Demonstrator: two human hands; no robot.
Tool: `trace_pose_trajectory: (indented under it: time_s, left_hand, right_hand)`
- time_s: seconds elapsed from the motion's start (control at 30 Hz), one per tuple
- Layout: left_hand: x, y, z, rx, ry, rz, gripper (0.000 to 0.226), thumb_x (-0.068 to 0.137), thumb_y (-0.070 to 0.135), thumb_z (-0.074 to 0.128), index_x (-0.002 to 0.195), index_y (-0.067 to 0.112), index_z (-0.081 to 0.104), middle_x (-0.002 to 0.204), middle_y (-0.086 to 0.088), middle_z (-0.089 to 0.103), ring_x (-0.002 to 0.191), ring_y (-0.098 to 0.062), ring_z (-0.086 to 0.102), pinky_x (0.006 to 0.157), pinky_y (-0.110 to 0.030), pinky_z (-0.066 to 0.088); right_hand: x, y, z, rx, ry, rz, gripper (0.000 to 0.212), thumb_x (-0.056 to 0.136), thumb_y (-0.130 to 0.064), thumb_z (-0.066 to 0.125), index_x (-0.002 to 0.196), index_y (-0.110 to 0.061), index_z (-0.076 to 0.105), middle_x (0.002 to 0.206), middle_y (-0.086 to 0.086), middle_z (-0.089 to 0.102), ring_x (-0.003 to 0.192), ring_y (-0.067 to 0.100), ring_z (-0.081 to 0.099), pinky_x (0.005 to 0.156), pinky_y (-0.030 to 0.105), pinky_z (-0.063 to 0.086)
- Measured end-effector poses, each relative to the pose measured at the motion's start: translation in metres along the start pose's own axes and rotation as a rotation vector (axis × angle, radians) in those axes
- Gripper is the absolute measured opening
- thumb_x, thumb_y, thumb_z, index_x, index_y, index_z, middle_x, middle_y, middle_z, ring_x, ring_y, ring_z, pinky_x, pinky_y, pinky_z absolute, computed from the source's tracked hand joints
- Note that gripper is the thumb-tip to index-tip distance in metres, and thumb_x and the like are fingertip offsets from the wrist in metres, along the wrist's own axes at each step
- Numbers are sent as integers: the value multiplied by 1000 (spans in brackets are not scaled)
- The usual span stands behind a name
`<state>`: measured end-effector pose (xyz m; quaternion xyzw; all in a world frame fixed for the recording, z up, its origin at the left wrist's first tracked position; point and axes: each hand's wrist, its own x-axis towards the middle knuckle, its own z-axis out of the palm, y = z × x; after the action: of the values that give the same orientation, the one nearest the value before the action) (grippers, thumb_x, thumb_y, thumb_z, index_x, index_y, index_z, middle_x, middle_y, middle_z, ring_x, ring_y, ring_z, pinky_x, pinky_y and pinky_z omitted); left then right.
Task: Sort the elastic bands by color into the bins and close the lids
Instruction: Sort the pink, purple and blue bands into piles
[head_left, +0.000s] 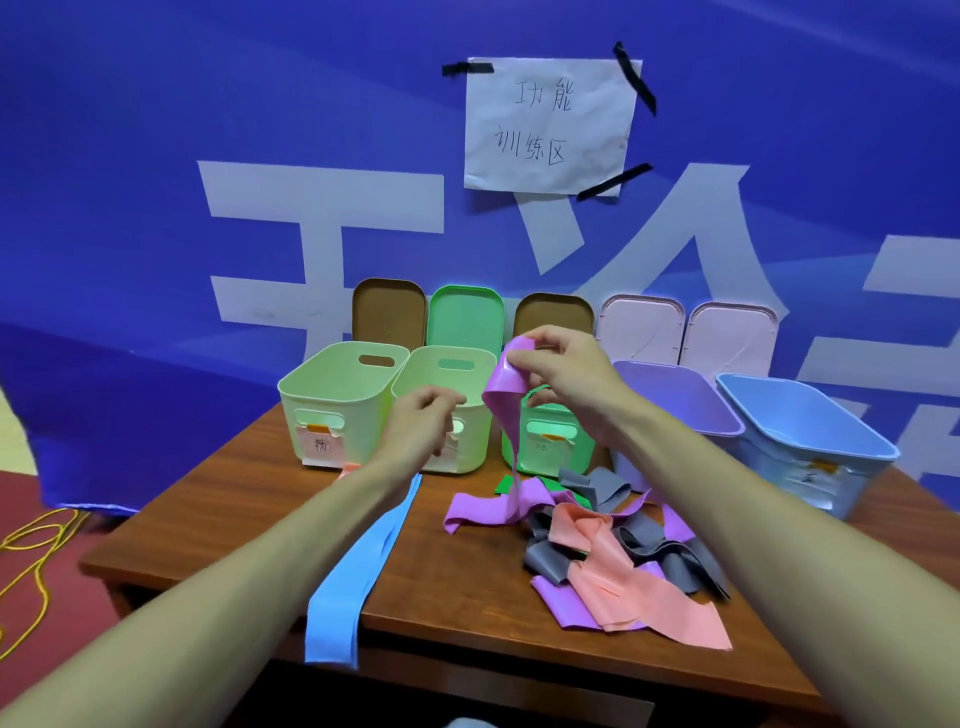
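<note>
My right hand (563, 376) is raised in front of the green bin (545, 441) and pinches the top of a purple band (501, 400), which trails down to the table. My left hand (415, 423) hovers beside it, fingers curled, nothing visibly in it. A blue band (353, 566) lies across the table and hangs over the front edge. A pile of grey (597, 488), pink (618, 571) and purple bands sits at the right. Along the back stand two pale green bins (337, 405), the green one, a purple bin (680, 400) and a blue bin (800, 441), all without lids on.
Several lids lean on the blue backdrop behind the bins: brown (387, 312), green (465, 317), pale pink (641, 327). A green band's corner (504, 484) peeks out by the pile. The wooden table (234, 509) ends just before me. Yellow cord (36, 561) lies on the floor at left.
</note>
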<state>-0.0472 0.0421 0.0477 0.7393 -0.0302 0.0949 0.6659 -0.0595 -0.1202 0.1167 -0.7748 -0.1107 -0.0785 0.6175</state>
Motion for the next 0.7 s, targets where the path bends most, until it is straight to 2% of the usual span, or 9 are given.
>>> trace_pose_trajectory:
  time_s: [0.07,0.13,0.17,0.23,0.33,0.43,0.5,0.63,0.7]
  left_hand:
    - [5,6,-4,-49,-68,33,25,97,19,43,100,20,67,92,-6,65,77,-15,60,66,-24,43]
    - [7,9,-5,-109,-213,47,34,99,24,35,117,19,64,120,-2,64,109,-16,59,89,-31,42]
    - [6,10,-4,-160,-276,37,38,100,27,33,123,17,61,126,-2,62,116,-15,56,97,-35,38]
    - [0,10,-3,-261,-395,-6,44,100,31,30,125,9,58,125,-9,62,115,-20,56,102,-39,36]
    - [-5,2,-7,-297,-486,-35,52,96,42,36,116,-1,59,108,-22,63,99,-33,60,90,-37,45]
    - [-10,-6,-22,-309,-489,-60,37,83,45,54,102,14,65,93,-11,60,83,-23,54,72,-31,39]
    - [-14,-15,-35,-202,-523,-75,32,80,39,66,105,19,65,94,-12,53,80,-20,48,65,-27,33]
    - [-27,-35,-57,-18,-534,-151,25,88,25,62,110,14,67,102,-5,71,91,-18,66,85,-28,50]
    - [-30,-41,-71,18,-515,-147,19,91,23,58,105,13,68,96,-2,73,87,-14,68,78,-23,53]
  right_hand:
    - [4,-6,-1,-38,-84,-12,6,83,-7,66,88,-10,64,77,3,60,66,16,52,51,23,39]
    - [7,-11,-1,-15,-169,-26,9,80,-6,70,75,-12,65,71,5,57,72,24,44,54,27,31]
    - [8,-14,-1,2,-202,-36,13,77,-6,72,69,-14,66,68,6,56,74,25,41,56,27,28]
    - [9,-19,-1,21,-232,-54,17,75,-5,73,62,-15,66,64,5,56,74,26,39,58,29,26]
    - [12,-25,0,-6,-199,-51,18,77,-4,73,63,-13,64,63,5,54,65,22,43,54,27,26]
    - [15,-25,4,-61,-154,-21,17,77,-8,74,66,-10,62,61,3,53,55,12,44,47,20,31]
    - [17,-23,8,-10,-127,30,16,79,-9,73,68,-10,61,63,3,55,54,11,46,46,19,35]
    - [25,-22,21,25,-72,126,8,80,-7,72,75,-7,66,65,4,59,54,13,47,47,19,40]
    - [29,-19,29,-40,-80,168,7,81,-8,71,75,-7,68,64,4,61,53,12,48,49,20,41]
